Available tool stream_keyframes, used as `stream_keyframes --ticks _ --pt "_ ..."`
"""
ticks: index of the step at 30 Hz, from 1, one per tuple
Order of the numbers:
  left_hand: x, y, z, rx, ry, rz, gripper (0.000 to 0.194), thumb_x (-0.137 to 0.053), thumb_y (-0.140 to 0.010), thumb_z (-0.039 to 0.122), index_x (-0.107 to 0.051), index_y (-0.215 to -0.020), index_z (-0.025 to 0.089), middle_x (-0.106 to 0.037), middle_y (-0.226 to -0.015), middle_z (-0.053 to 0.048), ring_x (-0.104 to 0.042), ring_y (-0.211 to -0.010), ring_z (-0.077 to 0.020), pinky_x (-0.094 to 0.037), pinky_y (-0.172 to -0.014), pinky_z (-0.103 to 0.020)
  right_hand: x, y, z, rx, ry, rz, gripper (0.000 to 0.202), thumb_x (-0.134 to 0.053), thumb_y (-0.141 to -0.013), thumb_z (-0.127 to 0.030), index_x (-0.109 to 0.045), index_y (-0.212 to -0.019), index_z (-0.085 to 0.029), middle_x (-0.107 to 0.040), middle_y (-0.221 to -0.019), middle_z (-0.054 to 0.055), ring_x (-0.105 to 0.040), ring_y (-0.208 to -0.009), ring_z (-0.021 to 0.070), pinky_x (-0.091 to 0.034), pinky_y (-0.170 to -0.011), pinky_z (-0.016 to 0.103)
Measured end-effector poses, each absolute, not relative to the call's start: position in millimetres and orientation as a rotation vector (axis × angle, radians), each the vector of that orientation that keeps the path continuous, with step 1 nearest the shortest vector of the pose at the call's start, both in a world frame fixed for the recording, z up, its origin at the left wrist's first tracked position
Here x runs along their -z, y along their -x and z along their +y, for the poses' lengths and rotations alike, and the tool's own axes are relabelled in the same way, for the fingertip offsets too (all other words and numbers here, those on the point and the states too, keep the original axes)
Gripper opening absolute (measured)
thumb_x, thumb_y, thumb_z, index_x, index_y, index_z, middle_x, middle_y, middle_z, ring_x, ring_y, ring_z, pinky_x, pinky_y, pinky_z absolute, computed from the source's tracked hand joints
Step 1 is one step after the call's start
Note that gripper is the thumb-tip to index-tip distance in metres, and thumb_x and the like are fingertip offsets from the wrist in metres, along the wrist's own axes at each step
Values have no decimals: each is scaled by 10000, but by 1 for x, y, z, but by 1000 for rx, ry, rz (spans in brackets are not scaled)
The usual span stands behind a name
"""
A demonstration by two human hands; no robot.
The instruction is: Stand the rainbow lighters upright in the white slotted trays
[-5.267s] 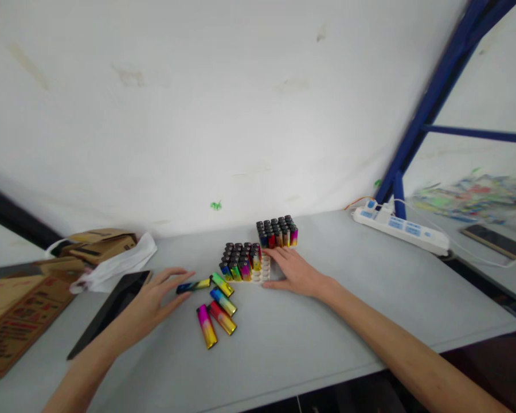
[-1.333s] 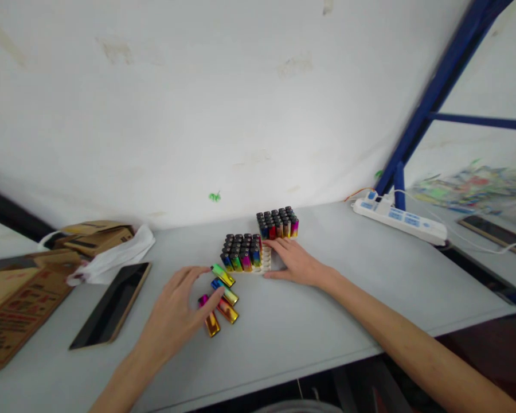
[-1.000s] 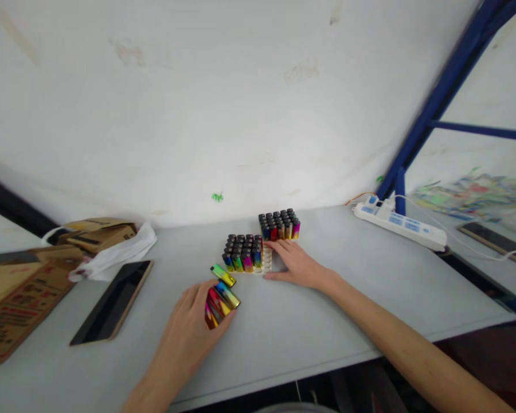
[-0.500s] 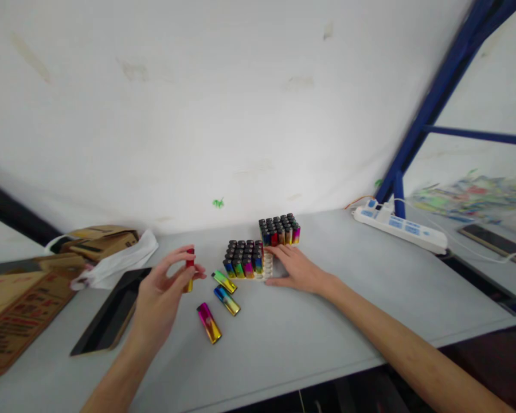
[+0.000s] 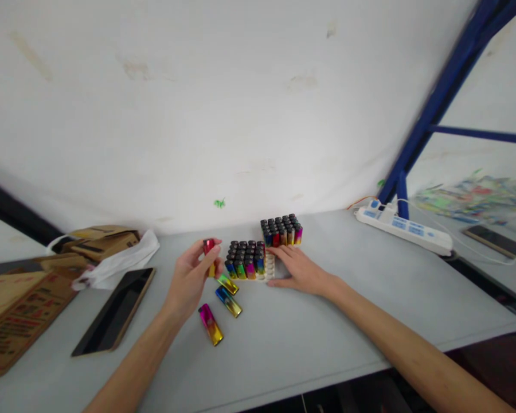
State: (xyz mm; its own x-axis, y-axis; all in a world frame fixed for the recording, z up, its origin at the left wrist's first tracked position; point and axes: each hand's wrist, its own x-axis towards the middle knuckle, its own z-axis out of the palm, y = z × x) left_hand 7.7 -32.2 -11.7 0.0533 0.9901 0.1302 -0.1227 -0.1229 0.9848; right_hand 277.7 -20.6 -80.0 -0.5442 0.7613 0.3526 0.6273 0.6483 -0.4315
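My left hand (image 5: 196,265) pinches a red-and-gold lighter (image 5: 209,257), upright, just left of the front group of lighters. That group, black-topped with shiny coloured bodies (image 5: 245,259), stands in rows in a white tray (image 5: 270,268) with a column of bare holes at its right end. Around this end my right hand (image 5: 298,269) is closed, fingers behind and thumb in front. Three loose lighters lie on the table: a green-gold one (image 5: 229,284) partly behind my left hand, a blue-gold one (image 5: 229,302) and a magenta-gold one (image 5: 210,324) nearer me.
A second block of lighters (image 5: 282,230) stands behind my right hand. At left are a dark phone-like slab (image 5: 114,312), a white plastic bag (image 5: 122,264) and cardboard boxes (image 5: 23,315). A white power strip (image 5: 404,229) lies at right by a blue metal frame (image 5: 430,109).
My left hand has moved right with the red-and-gold lighter, closer to the tray, and now covers part of the green-gold one. My right hand keeps its place on the tray.
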Motion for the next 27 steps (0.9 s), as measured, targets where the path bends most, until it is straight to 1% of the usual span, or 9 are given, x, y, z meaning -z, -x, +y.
stream_keyframes --ticks 2,3,5,7,10,13,19,23,27 --pt "13 -10 -37 -1261 -1221 970 289 -707 -873 424 -569 -1032 226 -575 -724 60 -452 -450 -47 -316 -411 -163 79 -278 -21 -351 1080 -2353 808 -733 -844 -573 -420 -1464 -161 -576 -1365 196 -563 -1224 343 -463 -1036 524" --pt "14 -11 -38 -1232 -1202 959 280 -691 -883 435 -549 -1025 240 -542 -705 74 -402 -428 -39 -274 -395 -151 79 -278 -21 -353 1076 -2353 805 -735 -844 -570 -420 -1464 -164 -575 -1369 194 -563 -1224 342 -463 -1036 524" --pt "16 -13 -39 -1167 -1141 947 281 -669 -888 461 -542 -994 234 -429 -620 97 -310 -413 -36 -221 -392 -137 80 -278 -21 -352 1064 -2352 801 -736 -846 -565 -416 -1468 -176 -571 -1379 189 -562 -1228 340 -462 -1038 525" --pt "19 -13 -39 -1106 -1069 932 334 -645 -876 516 -545 -880 198 -321 -560 105 -243 -410 -38 -185 -391 -140 81 -279 -21 -346 1053 -2352 796 -728 -853 -568 -410 -1473 -184 -568 -1385 185 -558 -1234 337 -460 -1041 527" --pt "23 -13 -39 -1045 -1022 902 489 -590 -853 622 -476 -682 178 -248 -512 102 -164 -410 -37 -133 -390 -156 83 -280 -20 -336 1051 -2356 795 -714 -860 -581 -409 -1471 -173 -568 -1381 186 -554 -1237 335 -456 -1049 524" --pt "24 -12 -40 -1022 -1018 860 540 -559 -831 663 -432 -611 186 -209 -494 99 -136 -419 -45 -125 -397 -162 83 -281 -20 -335 1047 -2362 791 -706 -864 -586 -415 -1463 -159 -574 -1368 189 -556 -1231 327 -456 -1053 510" --pt "25 -14 -41 -1058 -1063 964 460 -532 -820 545 -371 -548 210 -168 -483 92 -123 -426 -64 -117 -399 -176 83 -281 -20 -335 1046 -2362 791 -707 -864 -583 -410 -1467 -167 -577 -1355 186 -560 -1225 326 -462 -1043 514" --pt "26 -16 -44 -1073 -1066 991 395 -504 -828 462 -365 -554 213 -167 -494 89 -125 -427 -69 -116 -403 -179 83 -281 -20 -340 1045 -2359 788 -704 -866 -584 -403 -1478 -191 -581 -1343 179 -567 -1211 332 -468 -1029 527" --pt "28 -17 -44 -1031 -1053 939 403 -502 -833 490 -394 -572 202 -180 -494 92 -129 -426 -62 -124 -403 -171 83 -281 -20 -343 1042 -2358 784 -703 -865 -587 -408 -1473 -189 -577 -1357 179 -563 -1218 330 -464 -1034 526"
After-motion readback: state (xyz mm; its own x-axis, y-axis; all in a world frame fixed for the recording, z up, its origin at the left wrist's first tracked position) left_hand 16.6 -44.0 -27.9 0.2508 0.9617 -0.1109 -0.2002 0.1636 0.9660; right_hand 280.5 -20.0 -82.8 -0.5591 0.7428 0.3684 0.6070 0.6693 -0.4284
